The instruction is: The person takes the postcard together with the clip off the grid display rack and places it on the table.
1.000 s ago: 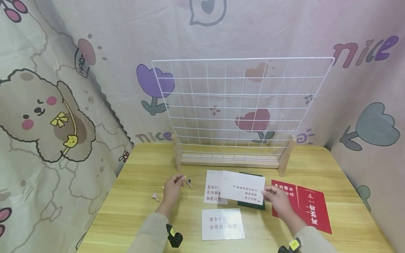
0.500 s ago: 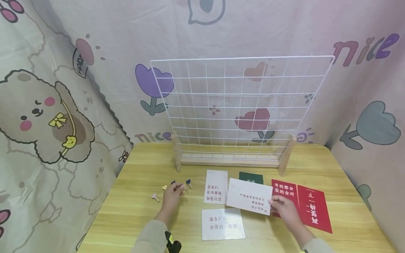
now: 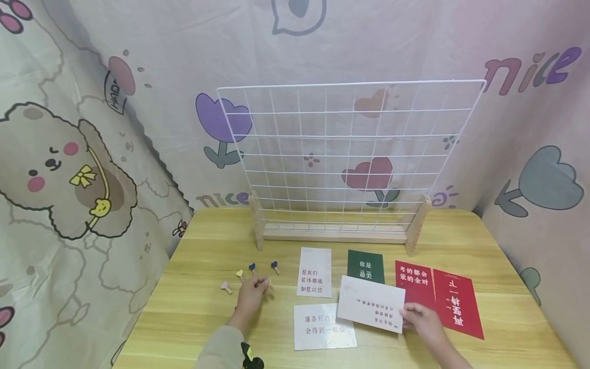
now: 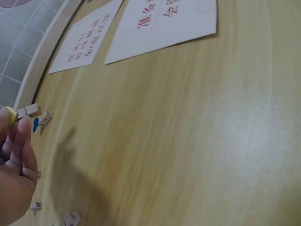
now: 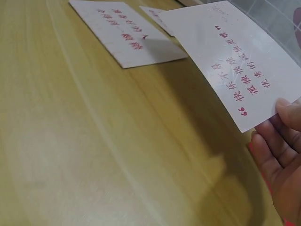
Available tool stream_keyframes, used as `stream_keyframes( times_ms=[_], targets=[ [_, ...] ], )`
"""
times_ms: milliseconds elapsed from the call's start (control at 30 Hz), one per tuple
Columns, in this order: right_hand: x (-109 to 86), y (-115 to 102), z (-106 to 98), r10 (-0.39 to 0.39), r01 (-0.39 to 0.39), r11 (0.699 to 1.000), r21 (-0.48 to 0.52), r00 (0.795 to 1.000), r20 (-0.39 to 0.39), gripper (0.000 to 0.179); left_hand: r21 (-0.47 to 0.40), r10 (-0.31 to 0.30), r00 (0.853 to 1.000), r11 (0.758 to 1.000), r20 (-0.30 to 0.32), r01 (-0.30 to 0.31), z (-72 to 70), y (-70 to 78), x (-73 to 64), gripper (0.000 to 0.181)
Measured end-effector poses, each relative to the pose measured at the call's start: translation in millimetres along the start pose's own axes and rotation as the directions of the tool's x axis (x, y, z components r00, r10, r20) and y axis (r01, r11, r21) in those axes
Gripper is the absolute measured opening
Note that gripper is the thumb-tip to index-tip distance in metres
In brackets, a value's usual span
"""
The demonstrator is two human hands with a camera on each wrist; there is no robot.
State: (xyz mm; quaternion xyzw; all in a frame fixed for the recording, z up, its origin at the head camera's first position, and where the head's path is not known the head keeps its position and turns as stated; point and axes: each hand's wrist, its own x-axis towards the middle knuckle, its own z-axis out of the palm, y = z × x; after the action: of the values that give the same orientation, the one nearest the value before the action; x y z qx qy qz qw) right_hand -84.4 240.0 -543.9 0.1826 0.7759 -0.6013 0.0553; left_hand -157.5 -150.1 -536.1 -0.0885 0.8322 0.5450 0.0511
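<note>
Between the thumb and fingers of my left hand [image 3: 253, 295] is a small wooden clothespin [image 4: 27, 111] with a yellow end, held just above the table. My right hand [image 3: 422, 319] pinches a white card [image 3: 371, 304] with red writing by its edge, thumb on top. The card is raised and tilted, as the right wrist view shows. It overlaps a corner of a white card [image 3: 318, 333] lying flat and covers the lower part of a green card [image 3: 365, 261]. Near my left hand lie more clothespins with heart ends: pink [image 3: 226, 287], yellow [image 3: 239, 275] and blue [image 3: 275, 266].
A white wire grid [image 3: 341, 148] stands in a wooden base [image 3: 334, 236] at the back of the wooden table [image 3: 161, 328]. Another white card [image 3: 315, 277] lies left of the green one. Red cards [image 3: 461, 302] lie at the right. Printed cloth hangs behind.
My right hand has drawn the white card right and toward me, uncovering the left white card and part of the green one. My left hand has moved slightly nearer, away from the right blue clothespin.
</note>
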Motion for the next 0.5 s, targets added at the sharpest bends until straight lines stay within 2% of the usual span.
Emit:
stream_keyframes(
  times_ms=[133,300,500],
  targets=[
    [-3.9,9,-4,0.018,-0.018,1.000,-0.013,1.000,0.005,0.023,0.018,-0.002,1.000,1.000,0.011,0.001,1.6,-6.2,-0.7,0.024],
    [-6.9,18,-12,0.035,-0.034,0.998,-0.048,0.999,0.024,0.031,0.030,0.005,1.000,1.000,0.022,-0.006,3.1,-6.7,-4.8,0.022],
    [-12.0,25,-20,0.062,-0.061,0.996,-0.062,0.998,0.020,0.032,0.001,0.062,0.998,0.998,0.013,-0.062,5.6,-9.9,-9.4,0.026]
  ],
)
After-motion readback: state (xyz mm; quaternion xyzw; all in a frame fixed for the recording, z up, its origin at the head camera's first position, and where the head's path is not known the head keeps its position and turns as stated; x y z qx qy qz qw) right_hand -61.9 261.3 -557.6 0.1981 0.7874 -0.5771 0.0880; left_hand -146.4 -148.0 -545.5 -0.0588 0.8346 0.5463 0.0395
